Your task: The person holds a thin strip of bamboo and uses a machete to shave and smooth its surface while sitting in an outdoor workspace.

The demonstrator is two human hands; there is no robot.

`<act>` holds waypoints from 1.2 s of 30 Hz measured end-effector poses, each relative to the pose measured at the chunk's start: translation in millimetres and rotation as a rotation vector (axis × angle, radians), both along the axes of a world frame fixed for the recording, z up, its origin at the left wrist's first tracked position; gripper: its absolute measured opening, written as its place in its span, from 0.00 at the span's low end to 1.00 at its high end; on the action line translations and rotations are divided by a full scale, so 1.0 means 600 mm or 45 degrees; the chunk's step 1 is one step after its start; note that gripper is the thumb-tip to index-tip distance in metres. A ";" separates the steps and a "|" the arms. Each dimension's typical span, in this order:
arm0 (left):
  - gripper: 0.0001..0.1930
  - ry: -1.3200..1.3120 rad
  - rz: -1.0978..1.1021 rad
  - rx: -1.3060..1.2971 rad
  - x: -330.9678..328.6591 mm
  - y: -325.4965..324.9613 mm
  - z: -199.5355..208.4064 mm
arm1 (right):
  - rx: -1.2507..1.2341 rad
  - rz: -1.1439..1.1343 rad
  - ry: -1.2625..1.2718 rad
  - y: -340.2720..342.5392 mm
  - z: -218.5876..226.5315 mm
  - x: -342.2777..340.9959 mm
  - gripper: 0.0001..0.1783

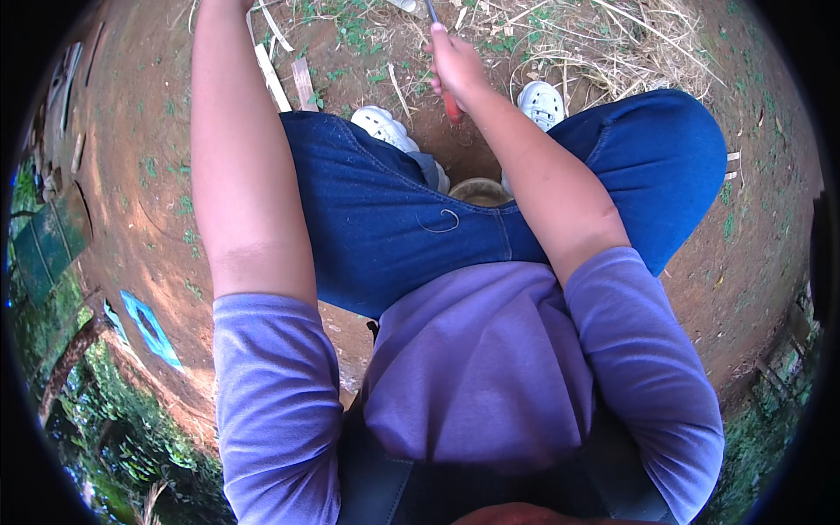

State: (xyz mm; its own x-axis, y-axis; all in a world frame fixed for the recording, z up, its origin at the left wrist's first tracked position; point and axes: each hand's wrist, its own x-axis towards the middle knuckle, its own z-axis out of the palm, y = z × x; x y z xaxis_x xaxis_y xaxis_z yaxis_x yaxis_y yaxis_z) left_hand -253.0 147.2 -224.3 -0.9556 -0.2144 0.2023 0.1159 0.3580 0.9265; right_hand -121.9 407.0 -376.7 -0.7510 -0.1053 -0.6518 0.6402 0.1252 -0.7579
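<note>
The right hand (458,66) has its fingers curled closed around a red-handled tool (452,108), which sits above the ground between the white shoes (541,105). The left hand (226,3) is mostly cut off at the top edge, so I cannot tell its fingers' state.

At the top centre of the frame, the right hand (457,65) grips a red-handled tool (452,107). The left hand (227,3) is mostly cut off at the upper left. Straw (626,54) lies at the upper right.
</note>
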 end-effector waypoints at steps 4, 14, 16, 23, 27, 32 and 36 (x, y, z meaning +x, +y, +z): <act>0.20 -0.003 -0.051 0.057 0.004 0.011 0.006 | 0.514 0.195 0.499 0.015 -0.067 0.004 0.32; 0.21 -0.040 0.142 -0.019 -0.004 0.003 -0.003 | 0.173 0.011 -0.249 0.040 -0.086 0.025 0.33; 0.22 -0.031 0.301 -0.017 -0.008 -0.002 -0.012 | 0.269 0.047 -0.106 0.024 -0.023 0.030 0.31; 0.25 0.039 0.526 -0.076 -0.032 -0.014 -0.033 | 0.518 0.240 0.218 0.041 -0.095 0.016 0.35; 0.26 0.075 0.611 -0.047 -0.027 -0.045 -0.048 | 0.497 0.366 -0.279 0.061 -0.076 0.025 0.38; 0.26 0.010 0.644 -0.076 -0.040 -0.026 -0.035 | 0.517 0.201 0.191 0.024 -0.079 0.015 0.34; 0.26 0.024 0.633 -0.111 -0.039 -0.022 -0.037 | 0.254 -0.021 0.559 0.008 -0.071 -0.008 0.31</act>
